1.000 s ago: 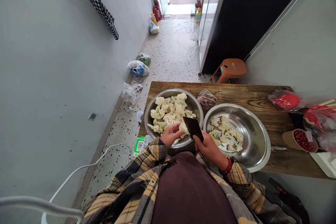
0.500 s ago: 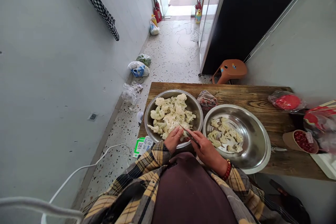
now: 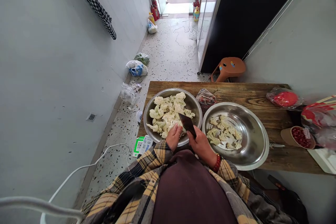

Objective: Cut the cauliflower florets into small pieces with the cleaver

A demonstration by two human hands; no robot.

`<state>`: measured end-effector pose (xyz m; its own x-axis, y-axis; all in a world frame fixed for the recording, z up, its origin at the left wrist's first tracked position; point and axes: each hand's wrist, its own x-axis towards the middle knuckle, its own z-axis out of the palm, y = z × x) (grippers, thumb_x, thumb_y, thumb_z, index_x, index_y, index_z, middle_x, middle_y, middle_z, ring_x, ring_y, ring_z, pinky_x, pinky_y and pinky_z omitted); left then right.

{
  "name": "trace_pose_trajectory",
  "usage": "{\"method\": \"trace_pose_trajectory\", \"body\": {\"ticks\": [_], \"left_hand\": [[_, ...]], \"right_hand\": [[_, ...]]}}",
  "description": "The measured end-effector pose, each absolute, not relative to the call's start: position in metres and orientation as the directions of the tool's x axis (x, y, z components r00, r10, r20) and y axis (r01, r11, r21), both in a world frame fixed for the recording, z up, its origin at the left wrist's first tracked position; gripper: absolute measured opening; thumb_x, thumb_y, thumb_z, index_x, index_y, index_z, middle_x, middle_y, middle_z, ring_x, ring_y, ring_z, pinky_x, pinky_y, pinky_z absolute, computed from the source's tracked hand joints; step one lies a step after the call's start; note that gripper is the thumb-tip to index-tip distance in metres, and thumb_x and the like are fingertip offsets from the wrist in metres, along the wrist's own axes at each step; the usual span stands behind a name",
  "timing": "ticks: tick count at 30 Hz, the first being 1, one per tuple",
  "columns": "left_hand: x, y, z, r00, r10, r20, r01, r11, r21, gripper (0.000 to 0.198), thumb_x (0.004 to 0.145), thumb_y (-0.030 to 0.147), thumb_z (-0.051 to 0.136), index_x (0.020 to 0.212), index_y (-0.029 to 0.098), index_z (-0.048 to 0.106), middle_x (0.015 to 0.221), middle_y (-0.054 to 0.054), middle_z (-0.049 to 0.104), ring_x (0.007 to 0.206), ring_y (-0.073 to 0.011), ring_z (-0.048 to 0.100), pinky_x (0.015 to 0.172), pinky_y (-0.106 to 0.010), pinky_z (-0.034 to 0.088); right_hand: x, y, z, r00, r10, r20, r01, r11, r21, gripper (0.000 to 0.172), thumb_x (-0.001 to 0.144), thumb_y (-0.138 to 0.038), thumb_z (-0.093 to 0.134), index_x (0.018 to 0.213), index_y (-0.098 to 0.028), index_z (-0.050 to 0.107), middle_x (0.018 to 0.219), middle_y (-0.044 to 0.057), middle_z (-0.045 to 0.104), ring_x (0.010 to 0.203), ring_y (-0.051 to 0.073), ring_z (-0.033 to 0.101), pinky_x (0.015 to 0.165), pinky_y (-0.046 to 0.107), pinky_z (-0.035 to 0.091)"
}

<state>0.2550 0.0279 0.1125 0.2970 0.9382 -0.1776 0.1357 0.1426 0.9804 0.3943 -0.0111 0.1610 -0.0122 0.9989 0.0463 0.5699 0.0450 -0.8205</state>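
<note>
A dark, broad-bladed knife (image 3: 187, 124) is gripped in my right hand (image 3: 202, 147), its blade slanting up and left over the rim of the left bowl. Close beside it, my left hand (image 3: 173, 137) has its fingers pressed together at the bowl's near edge; what they hold is hidden or too small to name. The left steel bowl (image 3: 197, 106) is heaped with white cauliflower florets (image 3: 168, 110). To the right, a larger steel basin (image 3: 256, 140) has a few thin cauliflower pieces (image 3: 225, 133) at its bottom.
Behind the bowls on the wooden table (image 3: 244, 92) lies a plastic bag of reddish items (image 3: 206, 98). Farther right are a wrapped red item (image 3: 286, 98), a paper cup of red beans (image 3: 301, 137) and a knife (image 3: 277, 145). An orange stool (image 3: 231, 67) stands beyond the table.
The knife has turned so that its broad face shows, and its tip lies over the florets. My hands are slightly farther apart. The whole view has shifted a little.
</note>
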Motion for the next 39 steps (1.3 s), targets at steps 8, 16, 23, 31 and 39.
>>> {"method": "trace_pose_trajectory", "body": {"ticks": [8, 16, 23, 31, 39], "left_hand": [[0.254, 0.034, 0.115, 0.414, 0.852, -0.321, -0.091, 0.389, 0.917, 0.058, 0.074, 0.056, 0.067, 0.113, 0.014, 0.058, 0.095, -0.006, 0.066, 0.086, -0.0195, 0.06, 0.079, -0.033, 0.05], [0.256, 0.042, 0.113, 0.355, 0.895, -0.271, -0.047, 0.307, 0.951, 0.034, 0.061, 0.036, 0.078, 0.083, 0.015, 0.062, 0.073, 0.001, 0.06, 0.07, -0.0131, 0.055, 0.069, -0.026, 0.047], [0.26, 0.045, 0.113, 0.401, 0.869, -0.289, -0.077, 0.346, 0.935, 0.042, 0.061, 0.04, 0.079, 0.091, 0.014, 0.065, 0.082, -0.003, 0.065, 0.078, -0.0154, 0.057, 0.074, -0.027, 0.047], [0.268, 0.048, 0.111, 0.36, 0.882, -0.304, 0.023, 0.317, 0.948, 0.026, 0.058, 0.028, 0.076, 0.079, 0.016, 0.065, 0.073, 0.0, 0.065, 0.071, -0.0142, 0.056, 0.069, -0.027, 0.046], [0.279, 0.047, 0.123, 0.512, 0.66, -0.551, -0.356, 0.746, 0.563, 0.04, 0.064, 0.017, 0.067, 0.103, 0.013, 0.059, 0.098, -0.011, 0.069, 0.08, -0.0208, 0.067, 0.076, -0.037, 0.054]], "right_hand": [[0.397, -0.009, 0.159, -0.019, 1.0, 0.002, 0.592, 0.012, -0.806, 0.026, 0.097, -0.035, 0.036, 0.094, -0.018, 0.056, 0.086, 0.007, 0.063, 0.083, 0.021, 0.062, 0.074, 0.034, 0.05], [0.403, -0.011, 0.156, -0.11, 0.992, 0.067, 0.694, 0.125, -0.709, 0.027, 0.098, -0.033, 0.035, 0.106, -0.02, 0.058, 0.1, 0.008, 0.064, 0.095, 0.021, 0.062, 0.084, 0.034, 0.049], [0.407, -0.015, 0.157, -0.123, 0.99, 0.073, 0.774, 0.142, -0.618, 0.027, 0.098, -0.03, 0.036, 0.112, -0.023, 0.058, 0.109, 0.007, 0.065, 0.1, 0.02, 0.063, 0.082, 0.032, 0.052], [0.405, -0.022, 0.159, -0.128, 0.992, 0.006, 0.826, 0.11, -0.553, 0.023, 0.096, -0.026, 0.043, 0.113, -0.023, 0.058, 0.109, 0.007, 0.067, 0.091, 0.018, 0.066, 0.067, 0.024, 0.05], [0.452, -0.022, 0.149, 0.397, 0.901, -0.177, 0.425, -0.351, -0.834, 0.044, 0.091, -0.056, 0.041, 0.075, -0.019, 0.058, 0.058, 0.003, 0.065, 0.049, 0.016, 0.057, 0.051, 0.028, 0.044]]}}
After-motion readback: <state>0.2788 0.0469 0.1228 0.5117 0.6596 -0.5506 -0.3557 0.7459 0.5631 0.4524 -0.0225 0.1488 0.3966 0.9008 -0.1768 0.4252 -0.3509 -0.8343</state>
